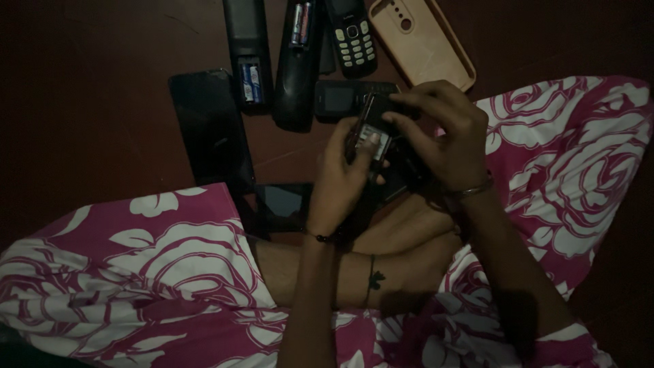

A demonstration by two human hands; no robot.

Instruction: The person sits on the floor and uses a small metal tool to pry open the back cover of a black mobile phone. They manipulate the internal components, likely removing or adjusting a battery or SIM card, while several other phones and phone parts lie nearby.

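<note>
Head view: both hands on a small phone

Your left hand (340, 170) grips a dark phone (368, 136) above your crossed legs; your right hand (443, 133) pinches its upper edge. Two remotes (248, 48), another phone (351, 34) and a pink case (426, 44) lie beyond.

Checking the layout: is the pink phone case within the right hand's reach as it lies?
Probably yes. The pink phone case lies bare on the floor just beyond the right hand, nothing between them, but that hand is busy on a small dark phone.
</note>
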